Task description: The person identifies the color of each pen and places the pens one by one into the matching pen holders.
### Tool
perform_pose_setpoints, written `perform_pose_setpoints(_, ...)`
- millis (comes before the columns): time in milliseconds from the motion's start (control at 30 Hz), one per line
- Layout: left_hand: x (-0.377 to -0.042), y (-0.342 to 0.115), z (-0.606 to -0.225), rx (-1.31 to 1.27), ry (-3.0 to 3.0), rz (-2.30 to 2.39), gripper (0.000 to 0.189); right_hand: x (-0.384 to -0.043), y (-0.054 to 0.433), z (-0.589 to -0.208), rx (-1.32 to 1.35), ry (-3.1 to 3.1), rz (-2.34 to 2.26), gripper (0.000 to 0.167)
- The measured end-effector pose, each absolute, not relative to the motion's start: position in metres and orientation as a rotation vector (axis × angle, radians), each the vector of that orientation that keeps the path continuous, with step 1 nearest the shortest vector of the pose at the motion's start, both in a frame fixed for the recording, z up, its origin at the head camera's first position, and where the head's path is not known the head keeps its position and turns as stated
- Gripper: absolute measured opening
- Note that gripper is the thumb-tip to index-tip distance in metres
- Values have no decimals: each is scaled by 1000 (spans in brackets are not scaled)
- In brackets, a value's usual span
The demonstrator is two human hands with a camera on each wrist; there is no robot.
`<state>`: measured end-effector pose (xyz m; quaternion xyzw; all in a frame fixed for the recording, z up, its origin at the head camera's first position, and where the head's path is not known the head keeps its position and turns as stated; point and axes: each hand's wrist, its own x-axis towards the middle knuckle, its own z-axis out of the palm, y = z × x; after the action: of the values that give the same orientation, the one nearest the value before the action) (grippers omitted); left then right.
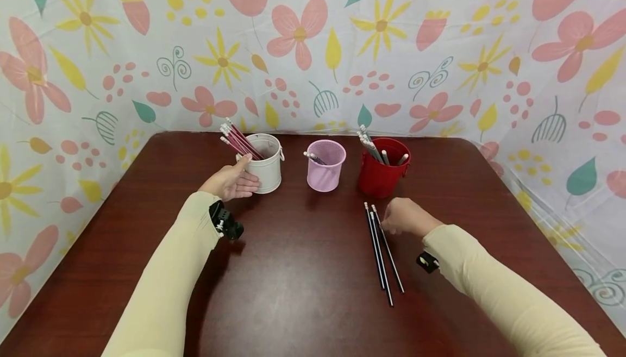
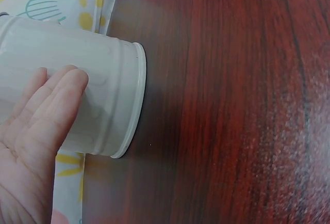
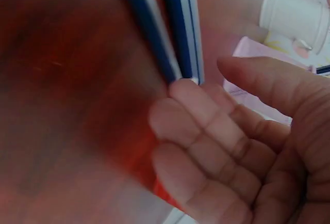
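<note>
In the head view, my left hand [image 1: 232, 180] lies along the left side of a white metal bucket [image 1: 270, 175], thumb near its rim. Its fingers look straight in the left wrist view, spread along the bucket wall. Several dark red pencils [image 1: 238, 141] with white erasers lean in that bucket. My right hand [image 1: 408, 217] is at the upper ends of three dark blue-and-white striped pencils [image 1: 381, 259] lying on the table. From the right wrist, the fingertips [image 3: 178, 115] are right at the pencils [image 3: 183, 28], while the thumb stands apart from them.
A pink mesh cup [image 1: 324, 179] with a few dark pencils stands at the back middle. Right of it is a red bucket [image 1: 377, 182] holding several grey pencils [image 1: 369, 146]. The dark wooden table [image 1: 283, 292] ends at a flower-patterned cloth [image 1: 303, 96] behind.
</note>
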<state>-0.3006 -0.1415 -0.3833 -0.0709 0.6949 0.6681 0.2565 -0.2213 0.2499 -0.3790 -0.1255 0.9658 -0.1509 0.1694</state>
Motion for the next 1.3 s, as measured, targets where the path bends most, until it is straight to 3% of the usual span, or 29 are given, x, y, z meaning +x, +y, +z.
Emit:
perform_pose_setpoints(233, -301, -141, -382, -203, 1886, 1805, 83, -213, 250, -392, -237, 2643, -472, 21)
perform_pose_setpoints(1067, -301, -141, -385, -197, 1891, 1810, 83, -208, 258, -399, -188, 2741, -522, 27)
perform_pose_setpoints(1300, -301, -142, -384, -199, 1908, 1806, 82, -202, 269, -385, -219, 2816, -682, 11)
